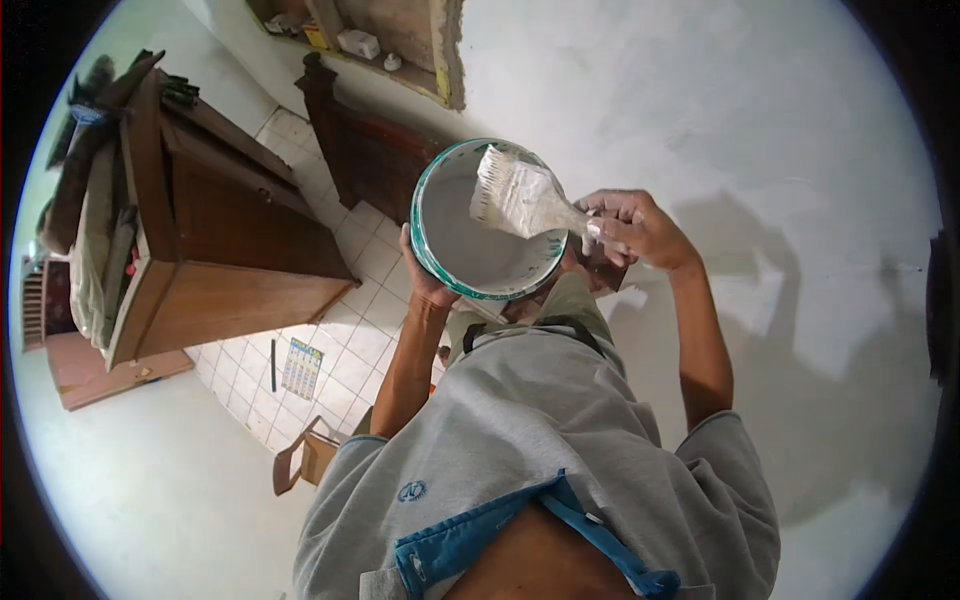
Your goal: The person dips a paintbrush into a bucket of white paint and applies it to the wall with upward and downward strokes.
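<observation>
A round paint bucket (421, 245) with a green rim is held up in front of me, its inside coated pale grey-white. My left hand (428, 275) grips the bucket at its left side, thumb up along the wall. Over the right part of the opening is a wide paintbrush (527, 200), its bristles clotted with whitish paint and pointing left. My right hand (632, 228) is closed round the brush's handle, just right of the rim. Paint smears show on the right fingers. How deep the paint lies in the bucket I cannot tell.
A pale wall (800, 130) rises close on my right. At left stands a wooden wardrobe (230, 230) with things piled on top. A dark carved wooden panel (370, 150) is beyond the bucket, below a wall niche (390, 35). A calendar-like sheet (302, 369) lies on the tiled floor (350, 340) near a chair (305, 457).
</observation>
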Tool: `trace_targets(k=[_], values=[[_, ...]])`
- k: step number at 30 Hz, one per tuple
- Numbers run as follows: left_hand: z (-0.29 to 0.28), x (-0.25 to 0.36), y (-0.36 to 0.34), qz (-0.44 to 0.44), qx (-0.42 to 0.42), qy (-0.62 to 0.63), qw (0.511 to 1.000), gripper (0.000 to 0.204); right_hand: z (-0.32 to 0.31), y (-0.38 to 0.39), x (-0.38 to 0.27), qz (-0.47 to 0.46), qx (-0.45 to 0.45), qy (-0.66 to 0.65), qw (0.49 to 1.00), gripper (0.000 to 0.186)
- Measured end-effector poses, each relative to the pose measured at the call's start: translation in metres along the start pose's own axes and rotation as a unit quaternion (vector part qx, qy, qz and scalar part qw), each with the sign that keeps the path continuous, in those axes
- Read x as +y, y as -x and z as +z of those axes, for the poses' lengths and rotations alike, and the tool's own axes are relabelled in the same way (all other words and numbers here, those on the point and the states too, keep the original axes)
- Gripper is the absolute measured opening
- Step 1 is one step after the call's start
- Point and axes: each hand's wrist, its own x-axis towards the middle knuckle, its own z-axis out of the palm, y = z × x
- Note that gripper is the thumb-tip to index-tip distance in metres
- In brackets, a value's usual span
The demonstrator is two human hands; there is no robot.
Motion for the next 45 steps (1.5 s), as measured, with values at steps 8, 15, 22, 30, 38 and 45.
trace_targets(k=[8,15,22,30,38,45], values=[[0.018,-0.012,-0.009,-0.013,0.019,-0.118,0.993,0.057,0.024,0.045,0.04,-0.031,0.08,-0.3,0.95,0.032],[0.032,-0.036,-0.009,-0.053,0.022,-0.164,0.985,0.045,-0.006,0.096,0.011,-0.138,0.215,-0.32,0.912,0.039],[0.042,-0.05,0.007,-0.128,-0.029,-0.029,0.991,0.068,-0.113,0.161,-0.061,-0.124,0.526,0.061,0.839,0.028],[0.029,-0.021,0.033,-0.032,-0.011,-0.134,0.99,0.071,-0.234,0.174,-0.15,-0.09,0.722,0.517,0.45,0.033],[0.027,-0.019,0.036,-0.016,-0.014,-0.141,0.99,0.073,-0.264,0.145,-0.194,0.016,0.687,0.613,0.39,0.027],[0.022,-0.017,0.038,0.002,-0.01,-0.132,0.991,0.075,-0.204,0.127,-0.174,0.177,0.569,0.57,0.566,0.035]])
